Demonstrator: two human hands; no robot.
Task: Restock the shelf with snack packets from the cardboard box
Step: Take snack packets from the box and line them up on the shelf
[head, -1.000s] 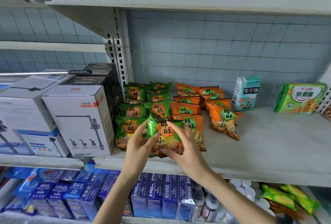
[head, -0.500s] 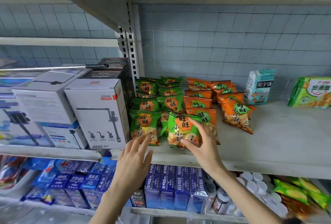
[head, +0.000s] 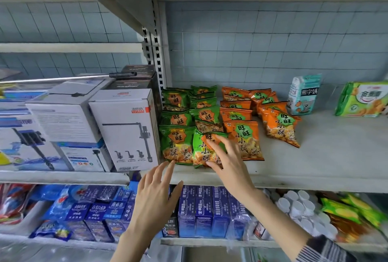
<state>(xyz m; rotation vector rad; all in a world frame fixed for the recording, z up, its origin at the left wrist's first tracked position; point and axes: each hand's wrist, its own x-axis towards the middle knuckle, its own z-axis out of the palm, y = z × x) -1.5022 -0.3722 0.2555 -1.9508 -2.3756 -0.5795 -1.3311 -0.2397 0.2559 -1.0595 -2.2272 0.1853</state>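
1. The shelf (head: 325,157) crosses mid-frame, with white boxes (head: 126,127) at frame left.
2. Green and orange snack packets (head: 236,114) lie in rows at frame centre.
3. The left hand (head: 155,194) hovers below the shelf edge, fingers apart, holding nothing.
4. The right hand (head: 228,161) rests its spread fingers on the front green packet (head: 200,150).
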